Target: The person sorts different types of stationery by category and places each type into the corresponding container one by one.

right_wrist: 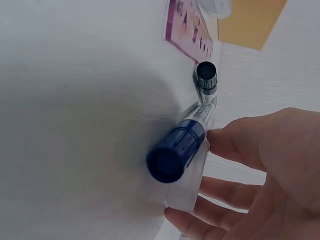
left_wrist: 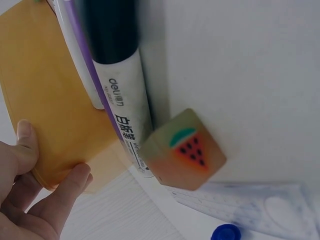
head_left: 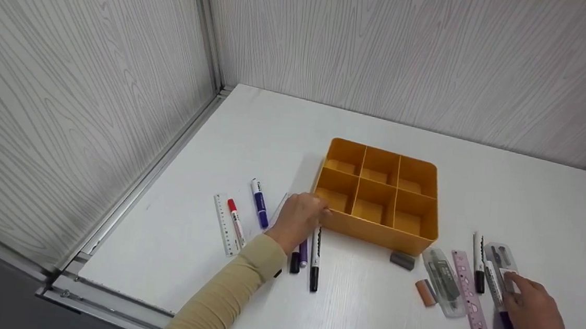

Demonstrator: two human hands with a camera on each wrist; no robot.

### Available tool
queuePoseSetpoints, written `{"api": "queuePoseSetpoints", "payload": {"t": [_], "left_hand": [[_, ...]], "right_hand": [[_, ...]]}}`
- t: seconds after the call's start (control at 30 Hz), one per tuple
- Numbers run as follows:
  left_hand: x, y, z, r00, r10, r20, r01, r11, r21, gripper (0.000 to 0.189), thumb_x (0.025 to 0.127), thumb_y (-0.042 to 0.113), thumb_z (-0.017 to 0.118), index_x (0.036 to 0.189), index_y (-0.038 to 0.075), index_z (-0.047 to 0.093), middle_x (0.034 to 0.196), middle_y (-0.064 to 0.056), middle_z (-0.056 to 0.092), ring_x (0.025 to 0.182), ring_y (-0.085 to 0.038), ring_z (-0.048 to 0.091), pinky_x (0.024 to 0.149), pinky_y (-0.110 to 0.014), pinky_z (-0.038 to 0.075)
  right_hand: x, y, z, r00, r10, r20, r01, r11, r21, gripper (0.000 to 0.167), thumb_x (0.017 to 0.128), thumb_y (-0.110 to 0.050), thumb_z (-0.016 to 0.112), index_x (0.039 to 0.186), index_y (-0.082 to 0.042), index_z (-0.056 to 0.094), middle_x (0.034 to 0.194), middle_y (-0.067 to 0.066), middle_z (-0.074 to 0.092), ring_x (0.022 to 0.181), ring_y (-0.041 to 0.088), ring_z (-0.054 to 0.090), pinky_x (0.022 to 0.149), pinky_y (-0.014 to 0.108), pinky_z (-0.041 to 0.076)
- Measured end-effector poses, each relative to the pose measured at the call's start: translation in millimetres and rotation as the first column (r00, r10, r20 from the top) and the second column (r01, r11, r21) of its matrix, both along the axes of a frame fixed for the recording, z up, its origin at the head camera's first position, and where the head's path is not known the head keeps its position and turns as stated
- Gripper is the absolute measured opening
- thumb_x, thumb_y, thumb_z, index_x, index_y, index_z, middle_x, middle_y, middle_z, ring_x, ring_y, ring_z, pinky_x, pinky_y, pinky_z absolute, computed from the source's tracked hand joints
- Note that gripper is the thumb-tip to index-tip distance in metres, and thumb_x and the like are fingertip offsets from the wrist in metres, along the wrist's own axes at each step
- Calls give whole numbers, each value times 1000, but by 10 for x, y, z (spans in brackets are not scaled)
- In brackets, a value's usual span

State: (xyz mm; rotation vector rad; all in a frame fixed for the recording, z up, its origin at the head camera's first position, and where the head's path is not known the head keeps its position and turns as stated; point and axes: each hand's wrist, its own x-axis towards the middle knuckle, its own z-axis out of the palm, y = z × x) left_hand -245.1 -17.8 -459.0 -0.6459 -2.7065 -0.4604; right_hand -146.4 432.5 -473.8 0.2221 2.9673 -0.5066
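Marker point(left_wrist: 122, 95) reads "deli", apparently "得力"; left hand point(head_left: 296, 218) grips box point(head_left: 371, 232).

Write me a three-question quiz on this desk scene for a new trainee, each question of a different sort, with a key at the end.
1. Count: how many compartments does the yellow box have?

2. True or false: both hands are touching the yellow box.

3. Fill in the blank: in the head view, the thing lying between the orange-brown block and the pink ruler is a ____.

Key:
1. Six, in two rows of three.
2. False: the left hand is at a corner of the box, while the right hand is away from it, at the right side of the table.
3. Clear case.
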Motion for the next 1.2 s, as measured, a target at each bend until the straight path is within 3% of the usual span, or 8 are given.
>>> {"api": "queuePoseSetpoints", "payload": {"t": [0.13,0.2,0.37,0.5,0.77,0.97,1.1,1.2], "left_hand": [[0,-1,-15,1000,-7,-19,7,1000,16,18,92,25,69,87,10,76,75,-4,72,64,-18,65,62,-31,54],[4,-3,-18,1000,-6,-18,6,1000,18,18,92,26,69,87,9,75,74,-4,71,63,-18,64,61,-31,53],[9,-1,-10,1000,-1,-4,1,1000,11,18,93,26,69,89,10,75,74,-4,71,63,-17,63,61,-29,53],[19,3,-4,1000,5,14,-5,1000,5,17,94,26,68,92,10,75,76,-3,71,64,-16,62,62,-27,52],[26,-6,4,1000,-3,-16,3,1000,-1,19,94,27,66,90,11,75,74,-2,70,64,-16,63,61,-28,52],[22,-12,-6,1000,-4,-29,4,1000,1,16,93,24,68,89,11,75,74,-2,70,64,-16,63,60,-28,52],[21,-15,-17,999,-18,-38,19,1000,25,15,93,23,69,88,9,74,75,-3,72,65,-17,66,61,-28,54],[20,-19,-28,998,-25,-53,27,999,39,17,92,23,69,86,8,74,74,-4,72,65,-17,66,61,-29,55]], "right_hand": [[11,10,0,998,41,-47,-39,999,27,48,93,-5,55,139,7,44,129,47,43,116,63,45,88,68,45],[13,14,2,995,67,-75,-63,997,44,47,92,-3,55,136,8,47,126,46,47,107,59,53,83,64,48],[10,4,5,990,88,-108,-86,996,29,46,88,1,55,132,11,49,108,43,58,71,30,59,57,40,52],[16,-12,-2,993,71,-94,-72,997,-1,46,89,0,52,132,13,47,97,38,61,60,19,54,46,29,44],[-24,-35,18,996,-14,-89,13,1000,-15,50,91,-2,54,135,17,42,110,43,57,72,27,62,56,37,52],[-36,-42,47,992,-1,-127,0,1000,-7,49,91,-3,50,133,21,41,95,36,58,66,23,55,48,29,42],[-30,-57,51,975,10,-221,-8,1000,9,44,93,-3,49,130,22,44,96,40,59,68,31,59,53,40,50],[-12,-83,53,941,32,-338,-28,999,17,38,93,1,50,125,21,49,98,44,59,70,41,63,56,50,53]]}}
